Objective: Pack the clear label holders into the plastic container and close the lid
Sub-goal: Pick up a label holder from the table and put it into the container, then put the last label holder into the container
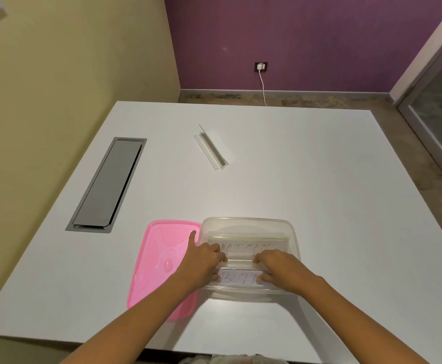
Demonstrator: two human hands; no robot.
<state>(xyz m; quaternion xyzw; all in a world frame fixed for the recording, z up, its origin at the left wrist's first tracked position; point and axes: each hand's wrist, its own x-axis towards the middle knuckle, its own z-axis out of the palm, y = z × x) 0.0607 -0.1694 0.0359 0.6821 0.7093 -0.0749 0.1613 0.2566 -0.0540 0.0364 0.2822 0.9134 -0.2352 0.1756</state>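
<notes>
A clear plastic container [246, 224] stands open on the white table near me. Inside lie two clear label holders: a far one [243, 246] with a paper reading "BATMAN", and a near one [240, 279] with a partly hidden word. My left hand [204, 261] and my right hand [277, 266] both grip the near holder by its ends, inside the container. My left index finger points out over the pink lid [159, 261], which lies flat just left of the container. A third clear label holder [211, 148] lies alone farther back on the table.
A grey cable hatch [107, 185] is set into the table [319, 179] at the left. Beyond the far edge are a purple wall, a socket with a white charger [260, 67] and a glass door at the right.
</notes>
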